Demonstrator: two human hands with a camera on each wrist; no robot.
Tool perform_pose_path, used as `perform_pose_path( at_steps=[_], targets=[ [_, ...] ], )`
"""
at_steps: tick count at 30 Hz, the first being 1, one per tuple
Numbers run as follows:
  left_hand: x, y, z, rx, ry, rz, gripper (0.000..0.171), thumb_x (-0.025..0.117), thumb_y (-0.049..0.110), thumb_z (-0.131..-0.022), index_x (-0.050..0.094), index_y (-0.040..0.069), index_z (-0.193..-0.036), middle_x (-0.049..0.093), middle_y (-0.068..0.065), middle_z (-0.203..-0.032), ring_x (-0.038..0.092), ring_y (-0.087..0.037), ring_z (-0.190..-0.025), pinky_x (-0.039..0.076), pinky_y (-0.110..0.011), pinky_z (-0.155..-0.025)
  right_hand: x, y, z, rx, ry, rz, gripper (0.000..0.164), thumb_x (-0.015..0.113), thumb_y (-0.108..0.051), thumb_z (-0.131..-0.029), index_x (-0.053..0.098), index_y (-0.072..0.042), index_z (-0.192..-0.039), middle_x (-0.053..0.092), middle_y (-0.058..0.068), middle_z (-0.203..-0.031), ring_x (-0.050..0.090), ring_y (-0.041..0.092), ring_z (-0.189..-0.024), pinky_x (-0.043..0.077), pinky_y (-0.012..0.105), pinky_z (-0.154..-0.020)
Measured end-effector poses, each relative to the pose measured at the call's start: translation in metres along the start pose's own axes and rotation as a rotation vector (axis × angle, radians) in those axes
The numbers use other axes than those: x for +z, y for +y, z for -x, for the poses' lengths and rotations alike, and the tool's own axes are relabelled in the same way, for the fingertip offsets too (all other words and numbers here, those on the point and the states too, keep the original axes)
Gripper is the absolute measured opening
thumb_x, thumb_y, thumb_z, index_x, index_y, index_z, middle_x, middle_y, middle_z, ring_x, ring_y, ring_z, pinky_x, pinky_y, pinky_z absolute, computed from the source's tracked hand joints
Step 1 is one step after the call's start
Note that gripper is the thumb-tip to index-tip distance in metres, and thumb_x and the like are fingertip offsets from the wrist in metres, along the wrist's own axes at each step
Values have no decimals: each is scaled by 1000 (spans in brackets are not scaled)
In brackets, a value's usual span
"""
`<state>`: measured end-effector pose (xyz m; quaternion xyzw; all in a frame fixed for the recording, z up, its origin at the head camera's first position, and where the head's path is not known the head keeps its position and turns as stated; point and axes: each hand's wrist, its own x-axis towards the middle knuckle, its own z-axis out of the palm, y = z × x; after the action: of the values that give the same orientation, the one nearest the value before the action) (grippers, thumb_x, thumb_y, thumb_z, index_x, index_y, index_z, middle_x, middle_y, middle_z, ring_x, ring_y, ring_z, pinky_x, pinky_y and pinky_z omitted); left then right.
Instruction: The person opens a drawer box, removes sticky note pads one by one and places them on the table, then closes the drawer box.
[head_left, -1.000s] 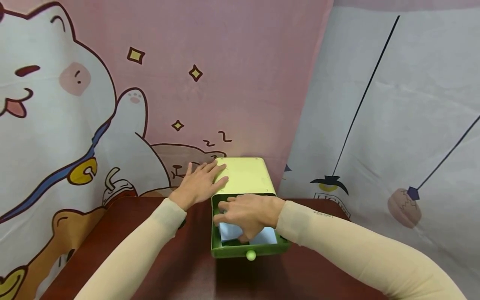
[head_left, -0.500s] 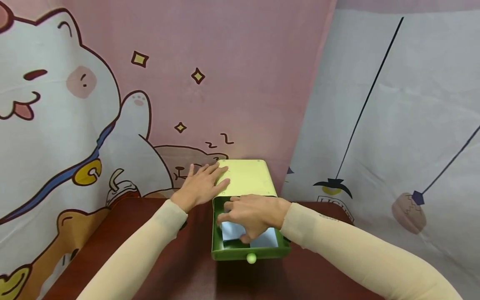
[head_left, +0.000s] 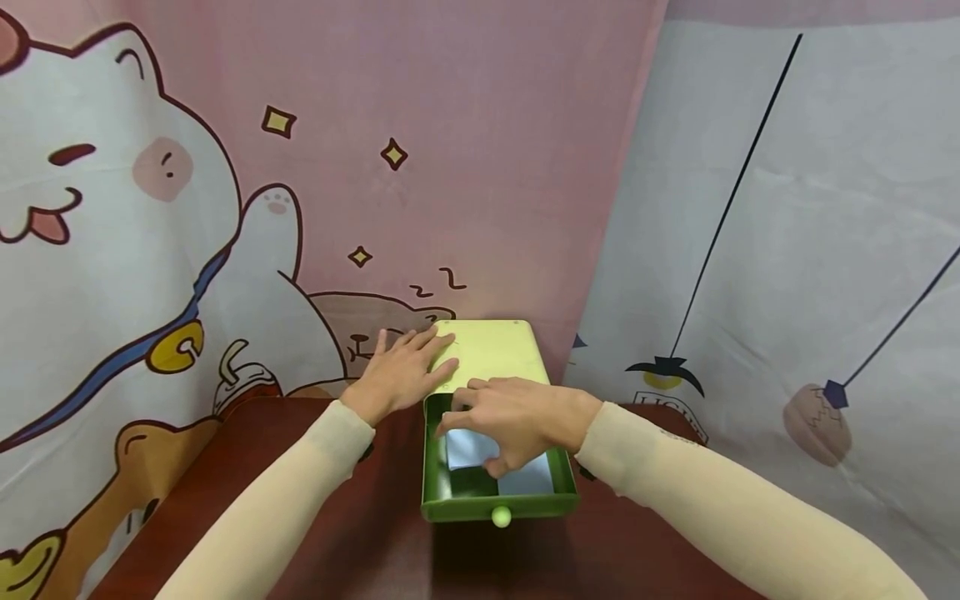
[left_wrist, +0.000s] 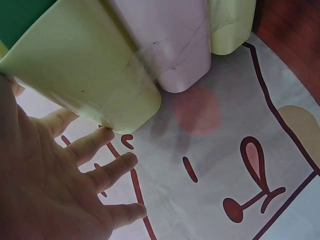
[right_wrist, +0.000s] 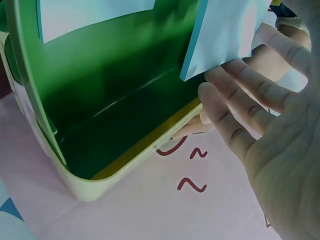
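A small drawer unit with a pale yellow-green top point(head_left: 491, 354) stands on the table, its green drawer point(head_left: 457, 509) pulled out. My left hand point(head_left: 397, 375) rests with spread fingers on the top's left edge; in the left wrist view, its fingers lie beside the unit's yellow side point(left_wrist: 95, 70). Inside the drawer's space, my right hand point(head_left: 517, 421) holds a light blue note pad point(head_left: 467, 450) between thumb and fingers. In the right wrist view, that pad point(right_wrist: 225, 40) is raised off the drawer floor. Another light blue pad point(head_left: 528, 477) lies at the drawer's front right, partly hidden under the hand.
A round light green knob point(head_left: 501, 517) sticks out from the drawer front. Below the top tier are a pink tier point(left_wrist: 170, 45) and another yellow one point(left_wrist: 232, 25). The dark red table point(head_left: 360, 517) meets a printed cartoon curtain point(head_left: 510, 167) behind the unit.
My right hand has moved slightly up and to the right, and the blue pad has shifted away from the drawer front with it. The left hand stays on the unit's top.
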<state>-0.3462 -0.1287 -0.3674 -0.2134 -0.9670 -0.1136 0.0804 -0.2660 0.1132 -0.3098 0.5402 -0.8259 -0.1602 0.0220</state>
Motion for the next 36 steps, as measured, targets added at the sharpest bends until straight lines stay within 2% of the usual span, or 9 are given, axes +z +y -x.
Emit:
perform_pose_path(
  at_steps=[13,24,30,36],
  targets=[
    [0,-2,0,-7,-5,-24,78,29,78,-119,37,37,-185,29,-5,-196,35,-45,-178,7,-85,-142,-5,14,19,43,94,-114,71,91,-38,-95,66,-32,-161,69,0,-155,69,22,-134,63,45,-115],
    [-1,-2,-2,-17,-4,-19,75,32,76,-120,38,37,-184,28,-3,-196,35,-46,-178,6,-85,-142,-8,26,37,83,184,-162,71,92,-35,-94,68,-33,-160,69,-1,-154,68,20,-132,66,42,-104],
    [-2,-3,-1,-16,-1,-9,76,31,77,-119,38,38,-184,28,-2,-196,35,-46,-178,6,-85,-142,-5,35,52,124,236,-198,71,93,-31,-94,68,-34,-160,69,0,-154,71,22,-133,66,44,-105],
    [1,-1,-3,-16,-13,7,77,30,77,-119,37,38,-184,27,-1,-196,33,-47,-179,3,-84,-143,5,44,67,175,250,-252,71,89,-27,-98,65,-33,-163,64,2,-160,78,19,-121,68,41,-96]
  ],
)
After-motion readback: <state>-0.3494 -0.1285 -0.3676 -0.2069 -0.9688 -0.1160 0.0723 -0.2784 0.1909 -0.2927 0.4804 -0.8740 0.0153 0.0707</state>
